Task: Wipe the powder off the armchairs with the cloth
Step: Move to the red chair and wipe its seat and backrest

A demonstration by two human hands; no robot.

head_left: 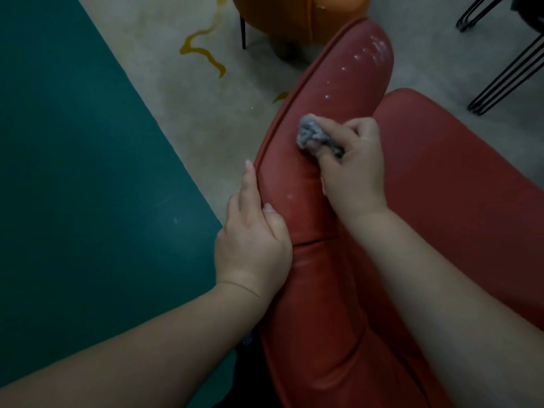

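Cloth [316, 136], grey and bunched into a wad, sits just right of the frame's centre, pinched in the curled fingers [350, 134] of my right hand [353, 169] and pressed onto the padded red arm of the armchair [323, 290]; the thumb curls under the wad, and part of the cloth is hidden inside the grip; outward from there my left hand [253, 240] rests on the arm's left edge, lower centre of the frame, its forefinger [250, 181] straight along the piping and its thumb lying flat on the red leather, holding nothing; its other fingers are out of sight over the far side of the arm, so I cannot tell how they lie; one small white smear lies between my two hands; powder [376, 50] speckles the arm's far end at upper right of centre, with a few flecks trailing down toward the cloth; the seat cushion [456, 172] fills the right side of the frame; beyond the armchair, at top centre, stands an orange chair [294, 13] with a dark leg; black wire legs [506, 69] show at upper right; the floor is pale grey with a yellow squiggle [206, 51] at upper centre and a teal area [73, 172] filling the left
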